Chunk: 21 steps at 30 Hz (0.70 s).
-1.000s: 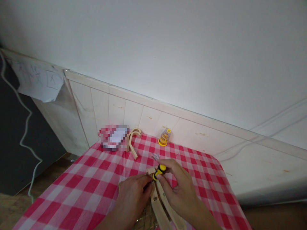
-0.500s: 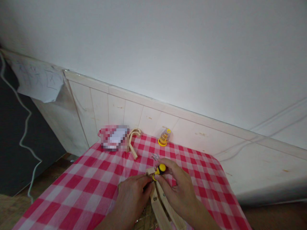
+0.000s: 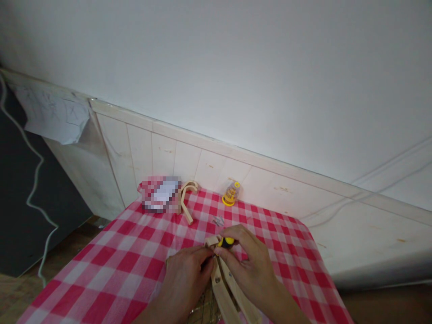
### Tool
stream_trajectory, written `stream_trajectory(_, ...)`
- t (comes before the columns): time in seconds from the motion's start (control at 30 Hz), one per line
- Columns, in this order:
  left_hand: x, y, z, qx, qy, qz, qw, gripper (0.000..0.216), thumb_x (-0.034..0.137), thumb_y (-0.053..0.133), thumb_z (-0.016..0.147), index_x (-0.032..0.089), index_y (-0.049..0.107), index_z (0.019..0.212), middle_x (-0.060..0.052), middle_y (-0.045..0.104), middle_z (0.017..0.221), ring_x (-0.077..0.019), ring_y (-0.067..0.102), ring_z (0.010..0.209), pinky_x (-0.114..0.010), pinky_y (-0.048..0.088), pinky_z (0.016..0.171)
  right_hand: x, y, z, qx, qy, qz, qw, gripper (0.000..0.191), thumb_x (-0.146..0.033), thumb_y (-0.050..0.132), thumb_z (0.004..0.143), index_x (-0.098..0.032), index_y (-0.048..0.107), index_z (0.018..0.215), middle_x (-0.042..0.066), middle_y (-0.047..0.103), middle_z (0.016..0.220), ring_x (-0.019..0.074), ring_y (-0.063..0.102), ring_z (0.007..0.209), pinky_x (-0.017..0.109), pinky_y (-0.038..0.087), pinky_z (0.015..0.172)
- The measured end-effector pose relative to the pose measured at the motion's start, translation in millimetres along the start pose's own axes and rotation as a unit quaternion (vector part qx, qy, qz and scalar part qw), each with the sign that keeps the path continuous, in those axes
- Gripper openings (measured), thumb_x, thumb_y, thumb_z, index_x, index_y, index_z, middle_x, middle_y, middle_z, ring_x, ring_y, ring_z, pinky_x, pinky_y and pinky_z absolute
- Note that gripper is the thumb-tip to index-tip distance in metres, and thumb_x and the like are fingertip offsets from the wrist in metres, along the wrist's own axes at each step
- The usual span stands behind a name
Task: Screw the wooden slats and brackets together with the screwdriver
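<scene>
My right hand (image 3: pixel 252 263) is closed around a short yellow-and-black screwdriver (image 3: pixel 227 242), its fingers pinching the handle. The screwdriver's tip is hidden by the fingers near the top of a pale wooden frame (image 3: pixel 223 294). That frame has two long bars with round holes and a small block at the far end. My left hand (image 3: pixel 185 272) grips the frame at its left side, thumb and fingertips close to the screwdriver. Beyond my hands, several small metal screws (image 3: pixel 218 220) lie on the checked cloth.
A curved wooden hook piece (image 3: pixel 187 202) lies at the back beside a blurred-out item (image 3: pixel 162 193). A clear container with a yellow base (image 3: pixel 231 194) stands against the panelled wall (image 3: pixel 189 159). Red-and-white checked cloth (image 3: pixel 124 252) covers the table. A white cable (image 3: pixel 35 180) hangs at left.
The screwdriver handle has tipped lower and turned in my right hand, whose fingers have shifted over it. My left hand and the wooden frame have stayed in place.
</scene>
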State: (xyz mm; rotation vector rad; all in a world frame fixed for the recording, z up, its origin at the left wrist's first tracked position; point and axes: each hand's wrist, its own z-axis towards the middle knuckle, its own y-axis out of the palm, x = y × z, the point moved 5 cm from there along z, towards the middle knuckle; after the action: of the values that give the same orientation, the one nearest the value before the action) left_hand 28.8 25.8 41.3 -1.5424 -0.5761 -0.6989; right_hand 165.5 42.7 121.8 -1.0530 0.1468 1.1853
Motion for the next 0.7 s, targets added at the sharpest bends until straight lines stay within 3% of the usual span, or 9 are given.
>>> stream_trajectory(0.27,0.9,0.1,-0.8,0.0,0.004,0.013,1.0,0.025,0.023,0.049,0.093,0.024,0.074,0.095,-0.002,0.078,0.092,-0.0185,0.071,0.086,-0.027,0.042,0.073,-1.7,1.1,2.0,-0.017,-0.037,-0.017,0.999,0.026,-0.012,0.063,0.094,-0.027,0.068,0.114,0.005,0.072,0.098,0.0184,0.07,0.09,0.029,0.06,0.078)
stream_trajectory(0.47,1.6,0.2,-3.6,-0.002,0.014,0.009,1.0,0.027,0.017,0.048,0.09,0.024,0.073,0.098,-0.003,0.077,0.095,-0.0185,0.07,0.088,-0.027,0.043,0.074,-4.9,-0.8,-2.0,-0.04,-0.02,-0.032,0.998,0.044,-0.005,0.051,0.091,-0.027,0.062,0.128,0.009,0.07,0.123,0.021,0.067,0.116,0.036,0.057,0.099)
stream_trajectory(0.7,0.7,0.6,-2.9,-0.005,0.02,-0.002,1.0,0.029,0.019,0.047,0.091,0.025,0.073,0.101,-0.002,0.077,0.098,-0.0188,0.071,0.091,-0.027,0.046,0.079,-7.5,-2.4,-0.3,-0.037,-0.016,-0.024,0.999,0.045,-0.004,0.051,0.091,-0.027,0.062,0.127,0.007,0.072,0.114,0.0188,0.07,0.107,0.032,0.059,0.093)
